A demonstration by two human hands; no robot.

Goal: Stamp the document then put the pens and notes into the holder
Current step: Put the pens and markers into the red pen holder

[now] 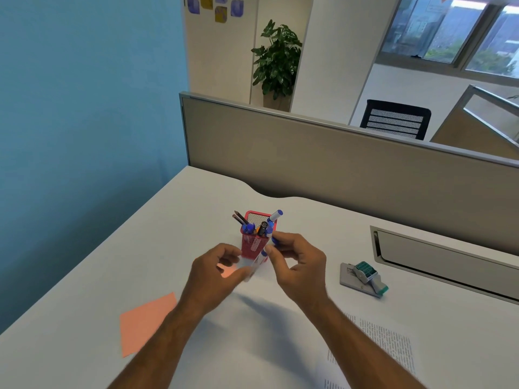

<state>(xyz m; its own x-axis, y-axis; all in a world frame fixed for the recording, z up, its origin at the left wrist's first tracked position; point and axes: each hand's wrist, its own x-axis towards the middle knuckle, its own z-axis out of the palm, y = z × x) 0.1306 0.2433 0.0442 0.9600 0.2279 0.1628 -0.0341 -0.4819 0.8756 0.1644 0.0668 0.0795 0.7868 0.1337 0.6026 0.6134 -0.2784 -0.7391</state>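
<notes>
Holder (252,244) — a red mesh cup standing upright at the middle of the white desk (309,220), already bristling with pens and pencils: two dark pencils (240,217) lean out toward the far left, a blue-capped marker (275,215) tilts out to the far right, and a black-capped pen (263,228) sits between them. Right in front of it, on the near side, both hands crowd in and partly block its lower wall. The left hand (216,272) is curled, fingers pinched on a white pen (257,263) with a blue tip, its long axis running from near left up toward far right, tip pointing at the holder's base. The right hand (297,262) is closed too, fingertips pinching a blue piece (273,242) just beside the holder's right wall — whether that is a cap or another pen's end, I cannot tell. A salmon-pink note (143,322) lies flat on the near left of the desk, well apart from the holder. To the right rests a green and grey stamp (368,275) on a grey pad (348,277), and the printed document (387,343) spreads along the near right, partly under the right forearm.
</notes>
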